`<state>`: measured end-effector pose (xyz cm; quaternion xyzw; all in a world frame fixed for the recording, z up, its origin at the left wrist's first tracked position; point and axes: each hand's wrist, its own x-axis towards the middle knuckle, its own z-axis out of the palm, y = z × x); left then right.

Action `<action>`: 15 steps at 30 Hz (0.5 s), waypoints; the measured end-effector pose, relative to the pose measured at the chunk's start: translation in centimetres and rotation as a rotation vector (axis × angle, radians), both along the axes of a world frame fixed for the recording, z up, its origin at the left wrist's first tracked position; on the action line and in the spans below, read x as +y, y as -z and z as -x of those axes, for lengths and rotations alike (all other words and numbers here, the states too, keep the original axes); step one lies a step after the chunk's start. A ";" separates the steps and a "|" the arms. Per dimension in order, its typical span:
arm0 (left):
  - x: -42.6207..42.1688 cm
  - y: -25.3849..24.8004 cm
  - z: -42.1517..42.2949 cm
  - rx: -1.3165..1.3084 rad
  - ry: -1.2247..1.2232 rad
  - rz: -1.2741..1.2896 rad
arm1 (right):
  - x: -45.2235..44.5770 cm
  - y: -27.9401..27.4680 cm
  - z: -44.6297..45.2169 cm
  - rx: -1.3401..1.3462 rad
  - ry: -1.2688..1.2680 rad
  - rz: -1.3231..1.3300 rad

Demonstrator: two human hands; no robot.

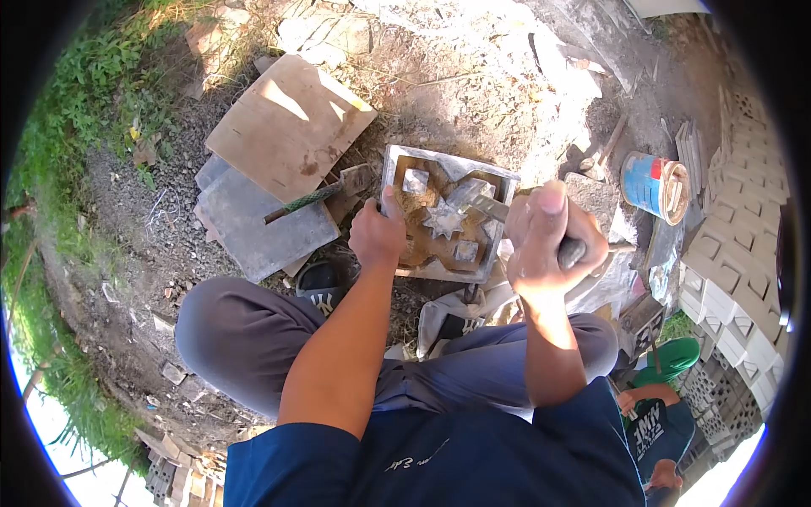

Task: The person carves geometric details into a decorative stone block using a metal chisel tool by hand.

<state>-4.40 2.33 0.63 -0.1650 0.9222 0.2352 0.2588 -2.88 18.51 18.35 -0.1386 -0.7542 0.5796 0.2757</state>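
A square mould (498, 226) with pale raised edges lies on the ground in front of the crossed legs. Inside it are a star-shaped block (445, 219), small square blocks and brown material. My left hand (378, 232) is closed on the mould's left edge, thumb on top. At the right, my right hand (555, 241) is wrapped round the handle of a trowel (490, 206), whose blade reaches into the mould near its upper right part.
Wooden boards (287, 127) and a grey slab (262, 224) lie at the left, with a green-handled tool (312, 197) across them. A blue bucket (644, 184) stands at the right beside stacked pale blocks (735, 245). Another person (655, 427) is at the lower right.
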 end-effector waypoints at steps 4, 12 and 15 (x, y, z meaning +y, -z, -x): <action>0.4 -0.3 0.0 0.077 -0.015 -0.006 | -0.4 -0.6 0.2 0.055 0.021 0.092; 0.1 0.3 0.2 0.054 0.008 0.006 | -0.3 -0.1 0.3 0.126 -0.038 0.046; 0.7 0.0 0.8 0.030 -0.005 -0.014 | 0.0 0.5 1.0 0.006 -0.047 -0.010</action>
